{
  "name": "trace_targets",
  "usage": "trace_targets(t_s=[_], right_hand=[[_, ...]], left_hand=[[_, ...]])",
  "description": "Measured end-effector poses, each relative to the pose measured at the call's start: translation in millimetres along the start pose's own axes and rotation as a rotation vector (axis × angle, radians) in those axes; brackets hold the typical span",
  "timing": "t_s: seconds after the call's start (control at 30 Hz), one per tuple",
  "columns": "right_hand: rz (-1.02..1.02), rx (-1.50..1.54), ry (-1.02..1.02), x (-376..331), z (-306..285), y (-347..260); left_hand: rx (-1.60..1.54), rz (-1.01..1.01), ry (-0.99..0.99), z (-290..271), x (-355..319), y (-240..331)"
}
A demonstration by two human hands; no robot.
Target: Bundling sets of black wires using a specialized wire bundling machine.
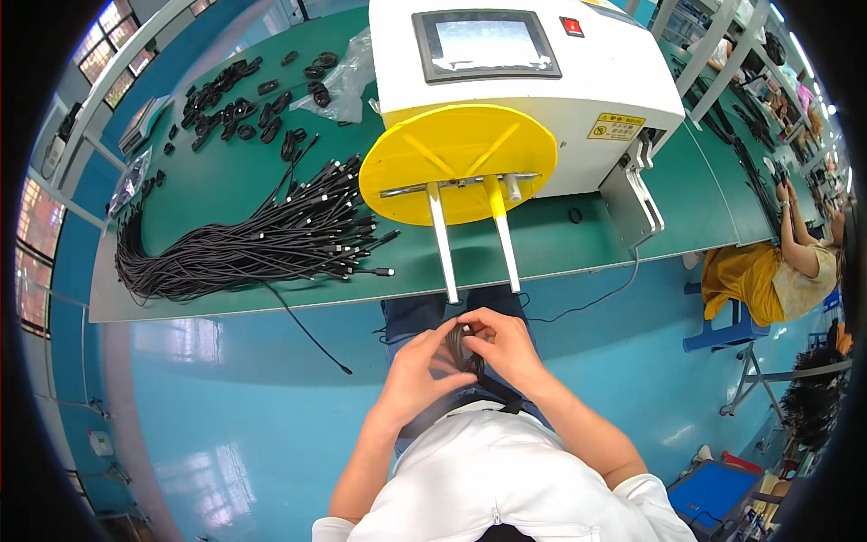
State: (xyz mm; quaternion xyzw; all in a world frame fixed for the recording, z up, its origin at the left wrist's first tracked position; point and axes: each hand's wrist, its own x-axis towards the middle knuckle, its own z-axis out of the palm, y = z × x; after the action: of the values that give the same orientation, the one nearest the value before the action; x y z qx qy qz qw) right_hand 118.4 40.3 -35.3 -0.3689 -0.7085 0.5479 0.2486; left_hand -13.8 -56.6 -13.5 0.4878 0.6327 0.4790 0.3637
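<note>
Above my lap, in front of the table edge, a small coil of black cable [466, 352] sits between my two hands. My left hand [417, 372] grips the coil from its left side, the fingers slightly blurred. The fingers of my right hand [506, 348] are curled over the coil's right side. Just beyond them, two white rods [442, 244] stick out from a round yellow disc [406, 149] on the front of a white machine [578, 117]. Part of the coil is hidden by my fingers.
A large bundle of straight black cables [235, 257] lies on the green table [506, 248], one cable end hanging off the edge. Several coiled cables [226, 99] and a clear plastic bag [348, 86] lie behind it. A person in yellow [759, 280] sits at the right.
</note>
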Motion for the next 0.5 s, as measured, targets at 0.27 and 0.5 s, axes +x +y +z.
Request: trace_targets(t_s=[0.27, 0.5], right_hand=[[0.256, 0.319, -0.244, 16, -14, -12], [0.322, 0.515, -0.296, 19, -15, -23]], left_hand=[[-0.133, 0.023, -0.095, -11, 8, -6], [-0.055, 0.173, -0.085, -17, 14, -17]])
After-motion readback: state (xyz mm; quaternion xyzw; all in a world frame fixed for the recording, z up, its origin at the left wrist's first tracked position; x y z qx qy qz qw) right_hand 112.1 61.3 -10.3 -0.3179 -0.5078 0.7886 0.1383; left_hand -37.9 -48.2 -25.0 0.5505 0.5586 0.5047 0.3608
